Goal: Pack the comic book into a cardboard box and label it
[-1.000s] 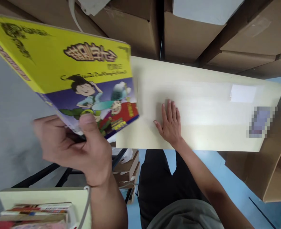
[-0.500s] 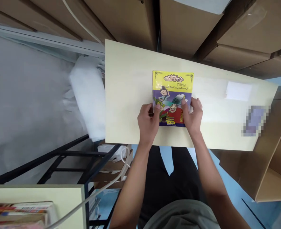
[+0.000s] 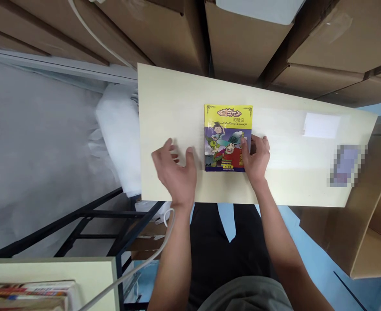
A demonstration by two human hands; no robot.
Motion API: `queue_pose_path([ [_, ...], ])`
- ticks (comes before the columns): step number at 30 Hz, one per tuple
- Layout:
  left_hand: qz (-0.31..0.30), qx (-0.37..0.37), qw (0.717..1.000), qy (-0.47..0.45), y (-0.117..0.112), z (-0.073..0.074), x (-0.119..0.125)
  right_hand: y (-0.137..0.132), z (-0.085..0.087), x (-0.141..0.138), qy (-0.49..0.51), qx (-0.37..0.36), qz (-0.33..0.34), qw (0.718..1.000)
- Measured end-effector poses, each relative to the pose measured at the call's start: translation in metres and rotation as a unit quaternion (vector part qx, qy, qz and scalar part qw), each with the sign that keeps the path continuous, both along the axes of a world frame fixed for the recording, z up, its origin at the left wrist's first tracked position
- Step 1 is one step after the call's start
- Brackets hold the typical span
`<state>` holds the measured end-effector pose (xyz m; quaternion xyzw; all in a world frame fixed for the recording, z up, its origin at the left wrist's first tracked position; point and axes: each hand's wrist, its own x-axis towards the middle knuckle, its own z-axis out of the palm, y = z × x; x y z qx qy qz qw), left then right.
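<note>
Right now the book (image 3: pixel 228 138) lies flat and cover-up near the middle of the table (image 3: pixel 177 99), its spine side facing your left. Your right hand (image 3: pixel 256 157) has its grip on the book's lower right edge: the thumb lies on the cover and the fingers curl along the side, a light pinch rather than a full hold. Your left hand (image 3: pixel 175 170) is off the book, fingers spread wide over bare table just beside it. I cannot tell whether it touches the surface.

With only one corner pinched, the book could pivot or skid on the smooth table if you push sideways, and the cover could bend or lift if the thumb drags across it. The near edge of the table sits close to the book's bottom edge, so a pull toward you might tip it off onto your lap. A white cable (image 3: pixel 138 268) trails from under your left forearm. A wide sweep of that arm could snag it. To the left, white padding (image 3: pixel 119 129) presses against the table's side, and cardboard boxes (image 3: pixel 235 47) crowd the far edge, leaving little room to slide the book away from you. A pale label (image 3: pixel 321 125) lies well apart to the right.
</note>
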<state>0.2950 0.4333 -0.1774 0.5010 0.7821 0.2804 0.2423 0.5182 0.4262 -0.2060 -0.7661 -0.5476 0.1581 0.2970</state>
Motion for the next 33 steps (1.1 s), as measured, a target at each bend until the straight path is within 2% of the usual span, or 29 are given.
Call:
queue_pose_path([
  [3,0.053,-0.049,0.997,0.037,0.005,-0.007,-0.011,0.004,0.004,0.002,-0.014,-0.023,0.007,1.0],
  [6,0.07,-0.083,0.994,0.025,0.007,-0.014,-0.012,0.006,0.006,0.003,-0.018,-0.03,0.008,0.999],
  [11,0.068,-0.026,0.997,-0.016,0.006,-0.013,-0.008,0.005,0.003,0.002,-0.005,-0.03,-0.002,1.0],
  [15,0.067,0.026,0.995,-0.073,0.001,0.003,0.004,0.005,0.002,0.001,0.02,-0.027,-0.004,0.999],
  [17,0.027,0.051,0.994,-0.09,-0.003,0.013,0.019,0.007,0.003,0.002,0.03,-0.032,-0.005,0.999],
  [19,-0.045,0.059,0.992,-0.101,-0.007,0.018,0.038,0.008,0.004,0.004,0.037,-0.035,-0.007,0.999],
  [21,-0.107,0.053,0.988,-0.102,-0.01,0.016,0.057,0.009,0.005,0.004,0.041,-0.032,-0.011,0.999],
  [24,-0.133,0.056,0.986,-0.087,-0.011,0.005,0.075,0.007,0.004,0.003,0.047,-0.027,-0.017,0.998],
  [28,-0.161,0.053,0.984,-0.054,-0.009,-0.001,0.077,0.005,-0.002,-0.005,0.045,-0.025,-0.028,0.998],
  [33,-0.219,0.009,0.973,-0.073,-0.007,0.009,0.067,0.006,-0.004,-0.011,0.039,-0.058,-0.029,0.997],
])
